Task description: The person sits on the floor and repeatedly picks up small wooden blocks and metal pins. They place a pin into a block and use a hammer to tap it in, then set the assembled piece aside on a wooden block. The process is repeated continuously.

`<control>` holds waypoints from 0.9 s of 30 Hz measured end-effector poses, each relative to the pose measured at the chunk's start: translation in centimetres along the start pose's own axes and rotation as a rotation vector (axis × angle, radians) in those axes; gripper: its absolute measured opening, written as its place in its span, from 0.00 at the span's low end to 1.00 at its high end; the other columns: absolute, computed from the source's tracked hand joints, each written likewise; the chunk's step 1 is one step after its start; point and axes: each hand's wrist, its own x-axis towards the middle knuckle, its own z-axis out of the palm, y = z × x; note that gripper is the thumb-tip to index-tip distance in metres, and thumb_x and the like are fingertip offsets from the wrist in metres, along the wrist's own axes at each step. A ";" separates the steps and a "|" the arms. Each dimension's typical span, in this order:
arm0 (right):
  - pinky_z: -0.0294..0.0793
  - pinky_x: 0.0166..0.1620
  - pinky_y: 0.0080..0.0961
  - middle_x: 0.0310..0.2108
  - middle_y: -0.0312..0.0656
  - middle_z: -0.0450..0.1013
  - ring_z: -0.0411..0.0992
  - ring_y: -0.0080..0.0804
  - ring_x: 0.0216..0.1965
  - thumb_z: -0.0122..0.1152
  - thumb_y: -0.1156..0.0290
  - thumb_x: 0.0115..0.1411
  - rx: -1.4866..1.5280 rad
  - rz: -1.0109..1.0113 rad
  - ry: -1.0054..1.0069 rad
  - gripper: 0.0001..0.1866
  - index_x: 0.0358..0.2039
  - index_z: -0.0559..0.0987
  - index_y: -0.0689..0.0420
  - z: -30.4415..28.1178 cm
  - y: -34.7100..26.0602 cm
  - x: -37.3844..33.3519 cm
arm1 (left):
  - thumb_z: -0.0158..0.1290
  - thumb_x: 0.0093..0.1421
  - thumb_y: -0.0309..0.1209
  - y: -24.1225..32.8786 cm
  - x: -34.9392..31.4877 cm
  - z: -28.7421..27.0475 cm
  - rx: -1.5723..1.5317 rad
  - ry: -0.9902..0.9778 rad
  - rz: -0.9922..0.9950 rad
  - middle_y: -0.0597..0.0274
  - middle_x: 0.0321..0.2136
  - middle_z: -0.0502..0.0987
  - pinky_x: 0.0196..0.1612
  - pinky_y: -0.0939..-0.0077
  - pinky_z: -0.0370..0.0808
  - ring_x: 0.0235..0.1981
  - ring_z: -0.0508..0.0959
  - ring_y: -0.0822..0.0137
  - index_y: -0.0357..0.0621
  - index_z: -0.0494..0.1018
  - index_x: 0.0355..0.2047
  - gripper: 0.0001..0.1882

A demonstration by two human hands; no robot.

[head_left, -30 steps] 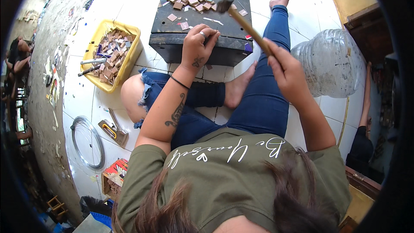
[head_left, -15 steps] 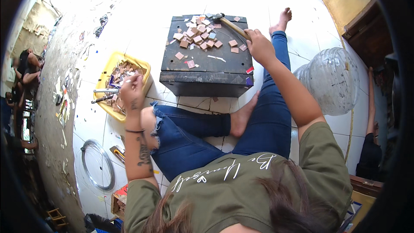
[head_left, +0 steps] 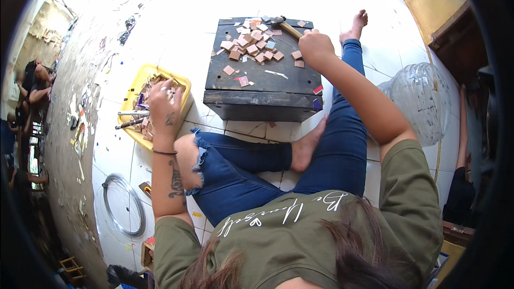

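Observation:
My right hand point(head_left: 317, 50) is wrapped round the wooden handle of a hammer point(head_left: 290, 29), whose metal head rests at the far edge of a black box point(head_left: 251, 83). Small square wooden pieces point(head_left: 251, 49) lie heaped on the box top, a few of them apart from the pile. Over a yellow basket point(head_left: 184, 86) at the left, my left hand point(head_left: 163, 104) has its fingers curled together; whatever they pinch is too small to make out. More wooden pieces point(head_left: 145, 128) fill the basket. Two slim metal tools point(head_left: 133, 113) stick out past its left rim, partly hidden by that hand.
My legs point(head_left: 332, 134) lie round the box on white tiles. A large clear plastic bottle point(head_left: 420, 104) is at the right. A wire coil point(head_left: 124, 206) lies at the lower left. Other people point(head_left: 37, 83) sit at the far left; another person's arm point(head_left: 463, 128) shows at the right.
My right hand has shifted slightly up the handle toward the hammer head, its fingers closing more. My left hand has moved a little, still over the basket. The whole view has shifted slightly.

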 end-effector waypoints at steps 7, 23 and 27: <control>0.80 0.42 0.31 0.43 0.41 0.80 0.79 0.35 0.45 0.60 0.70 0.58 0.052 0.134 -0.200 0.10 0.39 0.85 0.55 -0.7 -0.6 2.7 | 0.60 0.57 0.35 10.9 5.6 4.7 -0.271 -0.008 0.296 0.54 0.40 0.78 0.51 0.62 0.71 0.45 0.75 0.54 0.42 0.79 0.42 0.15; 0.76 0.31 0.17 0.30 0.41 0.78 0.76 0.23 0.27 0.63 0.76 0.56 1.949 0.201 0.135 0.09 0.37 0.77 0.63 2.7 -0.2 -7.6 | 0.58 0.56 0.27 15.6 4.5 7.1 -0.558 -0.137 0.123 0.59 0.32 0.78 0.45 0.66 0.70 0.34 0.78 0.62 0.44 0.77 0.40 0.11; 0.74 0.36 0.16 0.33 0.38 0.78 0.76 0.22 0.34 0.64 0.75 0.58 2.035 0.181 0.045 0.11 0.41 0.78 0.62 2.3 -1.3 -9.5 | 0.59 0.55 0.25 17.8 -0.3 5.4 -0.819 -0.110 0.118 0.57 0.28 0.79 0.41 0.67 0.74 0.31 0.79 0.58 0.40 0.79 0.36 0.08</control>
